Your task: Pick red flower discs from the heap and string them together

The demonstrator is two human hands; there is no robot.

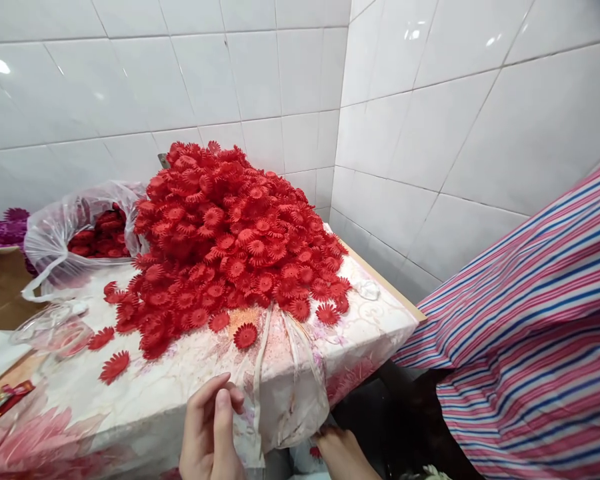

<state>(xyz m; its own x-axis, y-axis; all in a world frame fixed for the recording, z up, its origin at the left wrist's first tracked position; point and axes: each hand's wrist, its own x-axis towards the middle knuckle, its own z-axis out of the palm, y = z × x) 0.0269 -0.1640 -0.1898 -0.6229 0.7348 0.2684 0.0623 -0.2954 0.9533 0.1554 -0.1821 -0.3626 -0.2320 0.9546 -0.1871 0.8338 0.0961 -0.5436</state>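
Note:
A big heap of red fabric flowers [240, 233] covers the table, with a few loose ones in front of it. One loose red flower [245, 336] lies closest to the front edge. My left hand [213, 430] is raised at that edge, fingers loosely curled and thumb apart, with nothing visible in it. Below the table edge, my right hand [341, 453] reaches down beside the hanging cloth; its fingers are hidden. Next to it a bit of red [315, 453] shows low down, partly covered. Pale ribbon-like strips [261, 380] hang over the front edge between my hands.
A clear plastic bag [50, 233] holding darker red flowers stands left of the heap. Beyond it are purple flowers [5, 230] and a cardboard box [5, 287]. A red wrapper [5, 403] lies front left. White tiled walls and a striped cloth [535, 300] border the right.

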